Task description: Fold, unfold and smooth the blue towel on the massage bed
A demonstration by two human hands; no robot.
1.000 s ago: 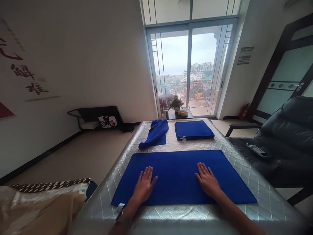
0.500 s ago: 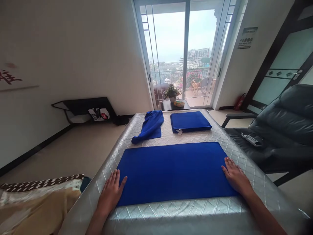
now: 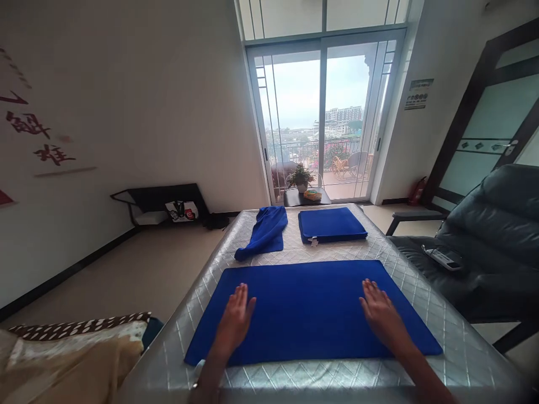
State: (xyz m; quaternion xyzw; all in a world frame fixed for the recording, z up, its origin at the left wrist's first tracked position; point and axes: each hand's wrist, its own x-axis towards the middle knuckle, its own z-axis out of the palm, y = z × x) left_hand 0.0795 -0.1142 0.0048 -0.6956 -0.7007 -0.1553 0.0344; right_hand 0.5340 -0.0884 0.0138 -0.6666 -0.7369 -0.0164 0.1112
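Observation:
A blue towel lies spread flat across the near part of a quilted silver mattress. Over its left part is my left hand, fingers stretched out and holding nothing. Above its right part, my right hand is likewise flat with its fingers extended. Whether the palms press on the cloth or hover just over it, I cannot tell. Beyond it, a neat stack of folded blue towels with a white tag sits at the far right. To the left of the stack lies a crumpled blue towel.
A black recliner with a remote-like device on its seat stands to the right. At the lower left is a brown-and-white bundle of bedding. A small table with a potted plant stands by the sliding glass door.
Both hands have moved inward from the towel's side edges to lie over its surface. The view has tilted up slightly; the stack and crumpled towel stay put.

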